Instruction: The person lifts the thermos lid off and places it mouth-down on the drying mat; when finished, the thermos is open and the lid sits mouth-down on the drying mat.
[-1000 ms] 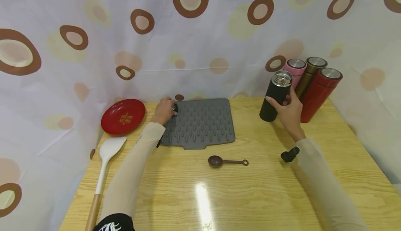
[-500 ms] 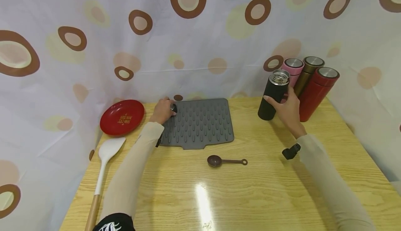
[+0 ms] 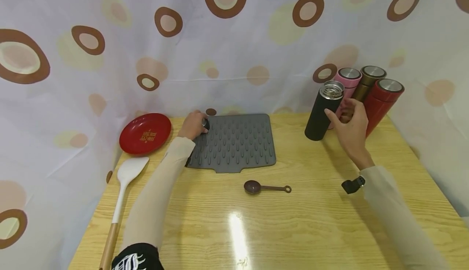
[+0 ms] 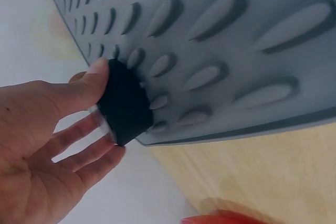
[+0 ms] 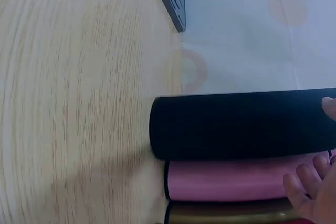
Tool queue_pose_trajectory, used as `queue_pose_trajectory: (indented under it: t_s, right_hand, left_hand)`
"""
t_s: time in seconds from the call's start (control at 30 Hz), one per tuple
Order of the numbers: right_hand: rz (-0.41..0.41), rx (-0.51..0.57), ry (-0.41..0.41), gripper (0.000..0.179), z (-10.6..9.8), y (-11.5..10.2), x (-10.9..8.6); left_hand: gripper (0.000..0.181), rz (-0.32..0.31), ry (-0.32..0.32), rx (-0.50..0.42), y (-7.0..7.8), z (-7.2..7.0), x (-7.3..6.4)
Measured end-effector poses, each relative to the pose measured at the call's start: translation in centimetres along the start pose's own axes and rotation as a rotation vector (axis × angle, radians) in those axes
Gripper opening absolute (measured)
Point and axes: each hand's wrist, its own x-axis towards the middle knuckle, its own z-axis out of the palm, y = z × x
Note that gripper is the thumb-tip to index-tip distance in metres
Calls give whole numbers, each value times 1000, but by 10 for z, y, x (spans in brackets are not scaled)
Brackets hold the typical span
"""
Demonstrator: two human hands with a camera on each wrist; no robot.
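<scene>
My left hand (image 3: 192,126) pinches a black bottle lid (image 4: 126,103) between thumb and fingers at the left rear part of the grey ridged mat (image 3: 238,141). The lid sits on the mat. An upright black thermos (image 3: 319,117), its top uncovered and its steel mouth showing, stands at the right rear of the table. My right hand (image 3: 353,133) is beside it on the right, fingers loosely spread and thumb at the thermos's side. In the right wrist view the fingers (image 5: 310,179) are apart from the black body, over the pink thermos (image 5: 226,179).
Behind and right of the black thermos stand a gold-brown thermos (image 3: 371,74) and a red thermos (image 3: 382,103), both capped. A brown measuring spoon (image 3: 253,187) lies in front of the mat. At left are a red plate (image 3: 144,133) and a white spatula (image 3: 126,174).
My right hand has loosened its grip on the black thermos and moved slightly right, away from it. The thermos stays standing. My left hand stays on the lid.
</scene>
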Motion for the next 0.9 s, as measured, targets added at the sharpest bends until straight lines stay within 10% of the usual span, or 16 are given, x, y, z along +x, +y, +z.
queue_pose_trajectory:
  t_s: [0.43,0.9]
  right_hand:
    - [-207,-24,110,32,-28,4,9]
    - [-245,-53,364,27,-58,-15,21]
  left_hand:
    - [54,0,-2,9,2,2,2]
    - [43,38,49,-32,4,8,-1]
